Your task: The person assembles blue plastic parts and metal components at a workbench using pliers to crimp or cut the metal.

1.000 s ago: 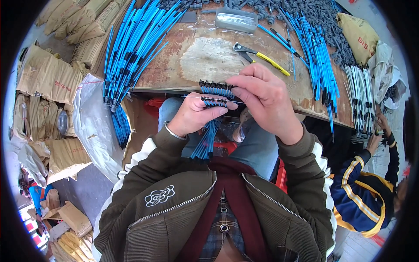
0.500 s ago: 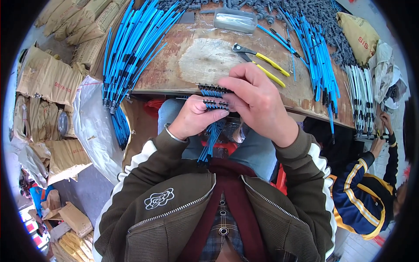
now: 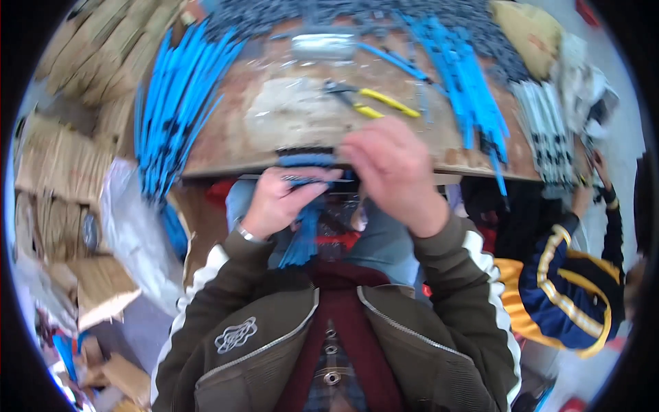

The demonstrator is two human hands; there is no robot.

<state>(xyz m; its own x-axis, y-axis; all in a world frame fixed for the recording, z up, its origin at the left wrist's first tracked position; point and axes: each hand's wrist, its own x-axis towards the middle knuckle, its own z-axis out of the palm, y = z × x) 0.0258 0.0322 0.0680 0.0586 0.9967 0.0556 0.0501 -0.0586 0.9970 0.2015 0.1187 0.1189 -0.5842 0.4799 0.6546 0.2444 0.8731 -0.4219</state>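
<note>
My left hand (image 3: 278, 202) is closed around a bundle of thin blue strips (image 3: 305, 160) with a row of black tips, held over my lap by the table edge. Their blue tails (image 3: 302, 237) hang below the hand. A thin wire-like line lies across the bundle near my left fingers. Just right of the bundle is my right hand (image 3: 397, 172), with thumb and fingers drawn together. It is blurred, and anything between its fingertips is too small to make out. Beyond the hands, cutting pliers with yellow handles (image 3: 390, 102) lie on the wooden table (image 3: 226, 147).
Blue strip bundles lie at the table's left (image 3: 182, 110) and right (image 3: 456, 75), with white strips (image 3: 546, 130) farther right. Behind a clear plastic box (image 3: 322, 47) spread grey parts (image 3: 261, 20). Brown paper sacks (image 3: 62, 158) are stacked at left. A co-worker (image 3: 570, 281) sits at right.
The whole view has shifted and blurred, with table and hands now farther left in it. My right hand has drawn slightly away from the bundle; my left still holds it.
</note>
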